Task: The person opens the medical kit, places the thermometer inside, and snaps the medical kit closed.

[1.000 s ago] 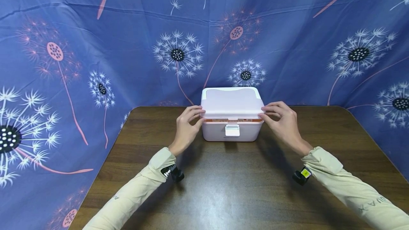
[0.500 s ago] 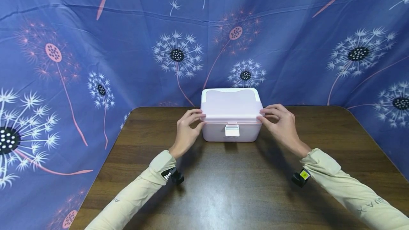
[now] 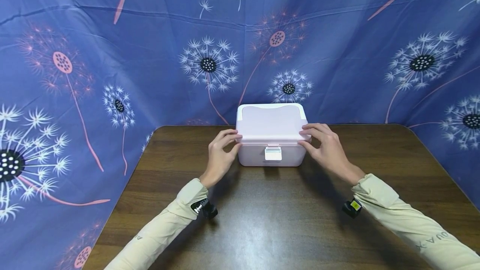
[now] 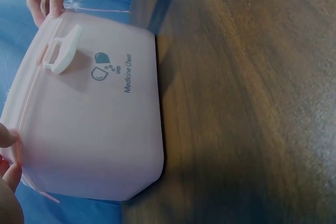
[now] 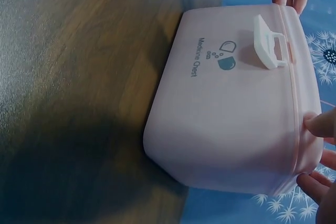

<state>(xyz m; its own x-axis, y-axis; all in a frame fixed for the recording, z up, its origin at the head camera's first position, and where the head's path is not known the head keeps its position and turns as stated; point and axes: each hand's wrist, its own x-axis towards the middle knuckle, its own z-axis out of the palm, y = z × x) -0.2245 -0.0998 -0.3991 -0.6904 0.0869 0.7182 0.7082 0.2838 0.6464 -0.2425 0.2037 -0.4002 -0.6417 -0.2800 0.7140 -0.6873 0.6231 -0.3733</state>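
Observation:
A pale pink medicine chest (image 3: 273,124) with a white-trimmed lid stands at the back of the table. Its lid lies down on the body, the seam showing as a thin line. On the front, the white latch (image 4: 65,50) sticks outward, unfastened; under it are a capsule drawing and the words "Medicine Chest" (image 5: 197,57). My left hand (image 3: 220,153) pinches the lid's left front corner, thumb at the seam and fingers along the side. At the opposite corner my right hand (image 3: 327,147) pinches the lid likewise, its thumb (image 5: 320,124) on the front edge. The chest's inside is hidden.
The brown wooden table (image 3: 255,220) spreads in front of the chest and to both sides. Right behind its back edge hangs a blue cloth (image 3: 157,66) with dandelion prints. Each wrist carries a small black camera, such as the left wrist camera (image 3: 208,208).
The lid has come down from a narrow gap, where orange showed inside, onto the body. Both hands lowered slightly with it, and my right hand shifted a little inward to the left.

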